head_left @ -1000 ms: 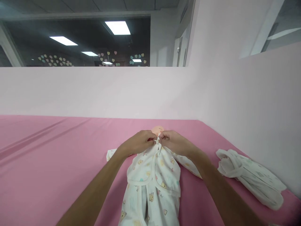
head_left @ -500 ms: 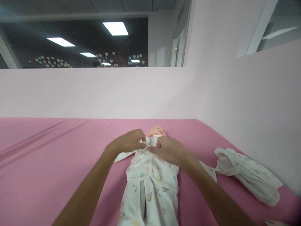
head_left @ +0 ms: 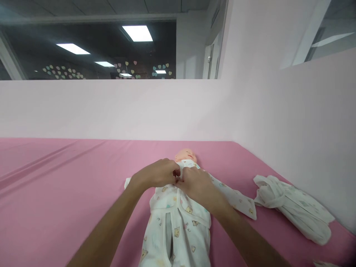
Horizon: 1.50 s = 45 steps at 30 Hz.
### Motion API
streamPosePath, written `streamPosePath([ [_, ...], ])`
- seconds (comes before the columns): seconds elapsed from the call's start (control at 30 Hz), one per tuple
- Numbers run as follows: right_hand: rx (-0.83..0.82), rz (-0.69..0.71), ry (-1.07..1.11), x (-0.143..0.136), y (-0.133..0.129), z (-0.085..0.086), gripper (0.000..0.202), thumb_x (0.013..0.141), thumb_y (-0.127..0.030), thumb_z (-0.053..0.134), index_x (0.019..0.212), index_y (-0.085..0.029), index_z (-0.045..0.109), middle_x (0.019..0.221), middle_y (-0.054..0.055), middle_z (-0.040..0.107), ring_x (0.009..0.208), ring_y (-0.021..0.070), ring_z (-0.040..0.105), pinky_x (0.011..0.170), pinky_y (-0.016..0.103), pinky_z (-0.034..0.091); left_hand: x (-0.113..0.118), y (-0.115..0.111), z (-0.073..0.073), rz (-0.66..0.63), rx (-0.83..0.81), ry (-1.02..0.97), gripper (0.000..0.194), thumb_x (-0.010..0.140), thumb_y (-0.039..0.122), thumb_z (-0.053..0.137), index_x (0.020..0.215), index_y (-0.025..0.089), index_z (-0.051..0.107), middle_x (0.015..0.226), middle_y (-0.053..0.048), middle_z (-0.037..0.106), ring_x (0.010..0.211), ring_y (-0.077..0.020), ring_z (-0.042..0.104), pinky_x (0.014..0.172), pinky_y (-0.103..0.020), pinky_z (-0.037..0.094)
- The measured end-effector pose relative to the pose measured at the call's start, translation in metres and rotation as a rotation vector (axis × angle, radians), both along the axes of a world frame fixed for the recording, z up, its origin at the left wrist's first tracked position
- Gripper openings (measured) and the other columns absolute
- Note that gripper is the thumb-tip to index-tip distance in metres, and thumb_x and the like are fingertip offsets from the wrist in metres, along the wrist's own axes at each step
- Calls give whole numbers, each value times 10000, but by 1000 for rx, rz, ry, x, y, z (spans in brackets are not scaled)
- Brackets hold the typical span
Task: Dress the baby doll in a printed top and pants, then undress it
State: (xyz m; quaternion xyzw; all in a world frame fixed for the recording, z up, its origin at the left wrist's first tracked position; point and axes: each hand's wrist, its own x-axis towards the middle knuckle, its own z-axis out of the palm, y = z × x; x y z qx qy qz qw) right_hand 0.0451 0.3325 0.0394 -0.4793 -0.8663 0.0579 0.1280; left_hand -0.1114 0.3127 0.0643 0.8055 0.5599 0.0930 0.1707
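Note:
A baby doll (head_left: 185, 154) lies on its back with its head toward the wall, dressed in a white baby romper (head_left: 191, 230) printed with small bears. Over the doll's upper chest, my left hand (head_left: 160, 172) is closed, its fingertips pinching the romper's front edge near the neckline. My right hand (head_left: 196, 185) meets it there, fingers also closed at the same edge. The fingertips nearly touch, and the exact bit of fabric or fastening between them is hidden. One sleeve stretches out to the right under my right forearm; the other's end shows beyond my left wrist.
A pink sheet (head_left: 69, 204) covers the surface beneath the doll. At the right lies a bundled white garment (head_left: 294, 207), close to the romper's sleeve end. A white wall (head_left: 111, 109) borders the far side, with a window (head_left: 97, 48) above it.
My right hand has moved slightly down and left, and my left hand slightly right, so they meet at the chest. The right sleeve now shows more fully.

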Motion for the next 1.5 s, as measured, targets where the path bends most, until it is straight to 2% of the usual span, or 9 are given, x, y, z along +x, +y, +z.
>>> streamPosePath([
  [0.17,7,8,11,-1,5,-4,182,729,-154,468,581,-166,363,525,-18,418,437,87,250,457,259,173,-1,2,-1,4,24,22,87,697,135,446,639,196,468,642,32,532,578,-112,428,493,-250,257],
  [0.4,68,-3,-113,1,6,0,132,735,-103,464,622,-173,469,632,10,541,488,104,378,488,265,196,6,1,-1,-17,11,4,60,756,192,477,730,214,526,776,36,634,663,-124,528,536,-227,344],
  [0.57,75,1,-88,4,7,5,141,728,-88,443,615,-173,436,617,21,502,530,119,402,511,278,195,10,4,-7,-11,73,85,148,757,187,443,631,193,366,619,13,504,560,-134,414,504,-271,267],
  [0.77,-262,91,309,18,15,25,223,737,-214,465,590,-189,299,556,-29,341,489,86,287,463,244,200,4,1,2,-29,42,-148,153,770,154,397,646,189,314,608,20,353,537,-113,276,505,-279,221],
  [0.87,-373,172,499,25,17,31,140,740,-232,450,632,-190,370,576,-27,406,508,84,355,462,220,245,0,-5,13,-6,39,-266,156,816,187,387,662,189,364,653,17,387,568,-110,318,524,-264,256],
  [0.97,-458,212,593,28,20,30,120,729,-237,444,642,-190,377,574,-27,406,510,82,353,448,211,247,-5,-8,20,19,49,-288,199,862,230,367,751,208,530,726,13,503,627,-121,412,555,-248,309],
  [1.07,-464,216,578,28,23,26,182,719,-252,463,617,-190,326,569,-35,350,492,68,296,430,207,208,-9,-9,22,10,40,-240,244,869,240,368,807,221,604,761,9,553,655,-128,448,567,-245,321],
  [1.23,-523,244,511,28,24,25,212,725,-266,457,606,-190,300,578,-33,337,493,66,307,439,208,214,-10,-7,19,-26,14,-233,214,839,216,393,754,201,589,746,4,555,640,-121,435,559,-244,307],
  [1.5,-420,180,440,21,20,22,255,695,-257,488,591,-199,263,562,-47,249,484,73,276,434,220,194,-1,-4,14,60,93,-169,180,798,228,410,710,197,564,674,4,490,577,-117,367,524,-255,259],
])
